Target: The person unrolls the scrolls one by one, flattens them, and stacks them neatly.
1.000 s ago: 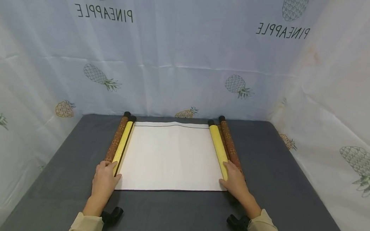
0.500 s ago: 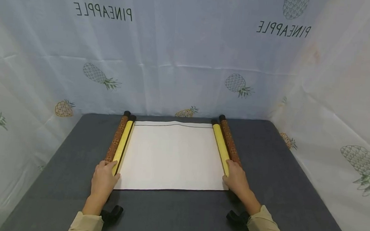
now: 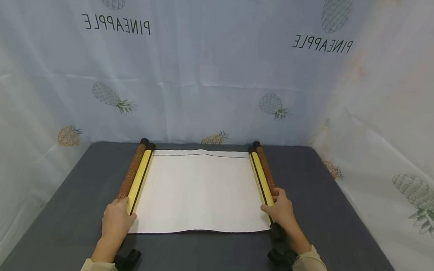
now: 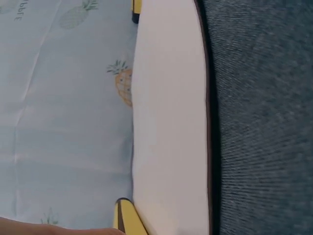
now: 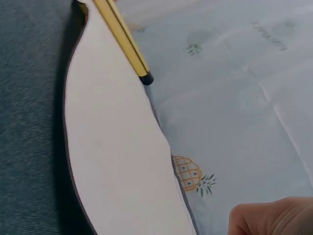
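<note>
A hanging scroll lies partly unrolled in the head view, its white sheet (image 3: 198,192) stretched between two rolled ends. At the left end a yellow roller (image 3: 137,180) sits beside a brown patterned roll (image 3: 131,171). My left hand (image 3: 116,220) grips the near part of this pair. The right end has a matching yellow roller (image 3: 261,175) with a dark stripe, next to another brown roll (image 3: 266,167). My right hand (image 3: 283,210) holds that end, thumb on the yellow side and fingers over the brown. The sheet's near edge (image 5: 68,132) bows up in the right wrist view.
Dark grey cloth covers the table (image 3: 202,259). A pale pineapple-print curtain (image 3: 206,60) hangs behind and along both sides. Black wrist mounts (image 3: 129,259) show below both hands.
The right yellow roller has shifted right and turned, showing its dark stripe and near black cap. The sheet's near edge has become wavy. My left hand keeps its hold; the head view has tilted slightly.
</note>
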Demonstrator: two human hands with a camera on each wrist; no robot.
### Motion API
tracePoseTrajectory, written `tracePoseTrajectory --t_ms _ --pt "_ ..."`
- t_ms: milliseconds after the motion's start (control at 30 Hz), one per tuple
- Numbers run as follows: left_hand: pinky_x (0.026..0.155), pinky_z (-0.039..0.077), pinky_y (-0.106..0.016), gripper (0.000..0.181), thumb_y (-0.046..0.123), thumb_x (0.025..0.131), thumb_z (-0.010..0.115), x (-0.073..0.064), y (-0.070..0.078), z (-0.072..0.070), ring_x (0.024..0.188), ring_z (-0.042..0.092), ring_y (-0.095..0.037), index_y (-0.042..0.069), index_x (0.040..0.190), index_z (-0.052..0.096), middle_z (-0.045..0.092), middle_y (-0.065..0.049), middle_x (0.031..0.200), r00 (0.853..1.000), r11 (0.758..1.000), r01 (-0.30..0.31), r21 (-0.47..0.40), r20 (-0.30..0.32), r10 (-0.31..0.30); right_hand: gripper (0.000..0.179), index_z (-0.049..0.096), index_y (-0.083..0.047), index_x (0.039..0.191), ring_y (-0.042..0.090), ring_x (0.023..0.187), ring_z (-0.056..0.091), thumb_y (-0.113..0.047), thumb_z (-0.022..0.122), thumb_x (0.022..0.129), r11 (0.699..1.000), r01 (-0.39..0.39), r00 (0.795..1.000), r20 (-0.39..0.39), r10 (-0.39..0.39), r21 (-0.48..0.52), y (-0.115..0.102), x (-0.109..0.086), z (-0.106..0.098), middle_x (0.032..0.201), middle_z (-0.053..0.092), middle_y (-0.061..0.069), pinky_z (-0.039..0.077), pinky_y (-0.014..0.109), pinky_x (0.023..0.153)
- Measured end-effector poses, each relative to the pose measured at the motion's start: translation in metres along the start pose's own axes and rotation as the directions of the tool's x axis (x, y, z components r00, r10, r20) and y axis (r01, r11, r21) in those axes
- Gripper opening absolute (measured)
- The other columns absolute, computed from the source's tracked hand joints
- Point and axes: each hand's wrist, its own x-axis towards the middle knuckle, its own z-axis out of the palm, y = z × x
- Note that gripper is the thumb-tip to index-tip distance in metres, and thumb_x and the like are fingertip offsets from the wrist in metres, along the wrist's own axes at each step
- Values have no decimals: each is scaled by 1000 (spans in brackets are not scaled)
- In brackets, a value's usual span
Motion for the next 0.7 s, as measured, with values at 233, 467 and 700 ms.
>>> tracePoseTrajectory --t_ms 233,467,700 --pt "77 49 -61 53 7 72 74 -5 -7 -5 89 62 -52 -15 118 58 63 -39 107 999 997 36 -65 28 -34 51 47 -3 132 39 105 58 -9 61 83 998 59 998 -4 -59 28 10 -3 -5 128 55 30 49 36 72" --pt "54 43 -42 42 4 80 63 1 0 -6 61 52 -30 -8 121 62 65 -36 102 999 996 -19 -89 39 22 34 59 -5 117 29 86 63 -4 60 83 992 118 985 -134 -113 31 17 1 -16 117 63 28 44 25 60" --pt "48 23 -26 42 -5 80 54 2 5 0 54 27 -15 -10 121 62 55 -19 63 996 991 -72 -112 38 77 36 61 -2 120 43 106 64 -3 60 84 994 106 983 -155 -99 37 20 -3 -24 124 61 30 51 28 63"
